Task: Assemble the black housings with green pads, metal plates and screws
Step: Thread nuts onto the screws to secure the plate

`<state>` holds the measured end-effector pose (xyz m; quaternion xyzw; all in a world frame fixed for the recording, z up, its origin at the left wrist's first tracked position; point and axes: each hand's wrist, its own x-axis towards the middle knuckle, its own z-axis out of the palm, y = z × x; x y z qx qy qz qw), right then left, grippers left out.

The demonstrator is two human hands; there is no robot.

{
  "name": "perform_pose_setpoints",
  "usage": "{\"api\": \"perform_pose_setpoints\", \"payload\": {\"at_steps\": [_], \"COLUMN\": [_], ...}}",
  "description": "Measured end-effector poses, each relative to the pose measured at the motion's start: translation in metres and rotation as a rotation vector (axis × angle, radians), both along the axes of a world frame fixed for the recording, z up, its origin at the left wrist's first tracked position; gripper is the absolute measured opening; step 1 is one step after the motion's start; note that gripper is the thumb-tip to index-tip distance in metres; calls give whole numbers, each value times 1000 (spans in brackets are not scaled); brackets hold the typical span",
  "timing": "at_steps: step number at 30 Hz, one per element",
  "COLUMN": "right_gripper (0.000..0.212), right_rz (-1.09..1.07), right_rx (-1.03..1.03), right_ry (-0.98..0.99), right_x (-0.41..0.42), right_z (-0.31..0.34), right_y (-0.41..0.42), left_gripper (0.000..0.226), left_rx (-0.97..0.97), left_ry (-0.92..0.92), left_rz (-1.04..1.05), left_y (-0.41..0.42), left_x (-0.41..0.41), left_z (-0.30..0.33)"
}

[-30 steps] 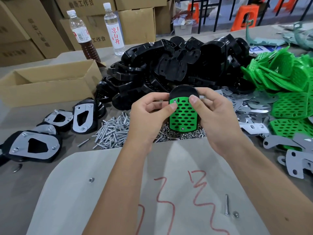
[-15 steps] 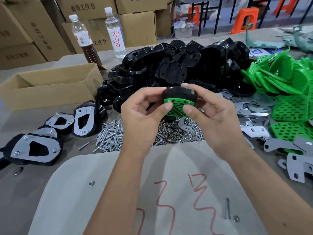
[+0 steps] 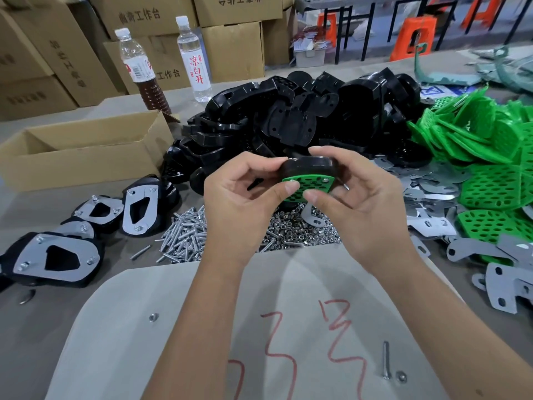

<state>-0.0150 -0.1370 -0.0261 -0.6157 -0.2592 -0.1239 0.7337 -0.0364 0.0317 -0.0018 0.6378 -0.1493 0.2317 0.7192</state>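
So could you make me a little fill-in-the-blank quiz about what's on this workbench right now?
1. Both hands, left hand and right hand, hold one black housing with a ____ pad on it.
2. The two bottles stand behind the open cardboard ____.
3. The finished pieces lie on the ____ side of the table.
4. Red marks are drawn on the grey ____ nearest the person.

Missing words: green; box; left; board

I'm holding one black housing [image 3: 310, 166] mid-air, tilted nearly flat, green pad [image 3: 310, 186] with screw heads facing me. Loose housings [image 3: 288, 122] are piling far centre, green pads [image 3: 476, 151] right, metal plates [image 3: 427, 197] beside them, screws [image 3: 184, 241] near left.
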Motion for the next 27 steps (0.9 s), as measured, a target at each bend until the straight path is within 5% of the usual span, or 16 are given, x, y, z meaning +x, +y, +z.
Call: {"api": "perform_pose_setpoints", "payload": {"at_steps": [9, 27], "right_gripper": [44, 46], "right_rz": [-281, -63], "right_rx": [-136, -68], "right_ry": [-147, -39], "right_x": [1, -4], "right_z": [-1, 8], "right_y": [1, -3], "left_gripper": [36, 28], "left_rx": [31, 191], "left_ry": [14, 21], "left_rz": [-48, 90], "left_y": [-1, -7], "left_x": [-1, -6], "left_z": [0, 1]}}
